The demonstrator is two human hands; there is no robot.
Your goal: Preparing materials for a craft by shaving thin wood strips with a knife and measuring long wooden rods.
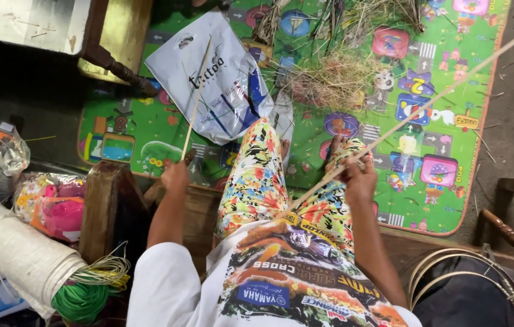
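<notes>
Seen from above, a seated person in flower-patterned trousers works two thin cane strips over a colourful play mat [148, 130]. The left hand [175, 175] is closed around the lower end of a short pale strip [196, 100], which rises steeply from the fist and crosses a white plastic bag [208, 85] lying on the mat. The right hand [360, 175] rests on the right knee, its fingers closed on a long pale strip [414, 115]; this strip runs diagonally from the lap, through the hand, up to the top right corner, passing over the mat and the bare floor beyond it. The two strips stand well apart and do not touch. A heap of dry straw-like fibre [335, 75] lies on the mat ahead of the knees. At the person's left side sit a dark wooden block [102, 200], a roll of white sheet [20, 251], coils of green and yellow cord [90, 290] and a pink bundle wrapped in plastic [57, 209]. At the lower right, several bent cane hoops [450, 266] rest on a dark surface.
</notes>
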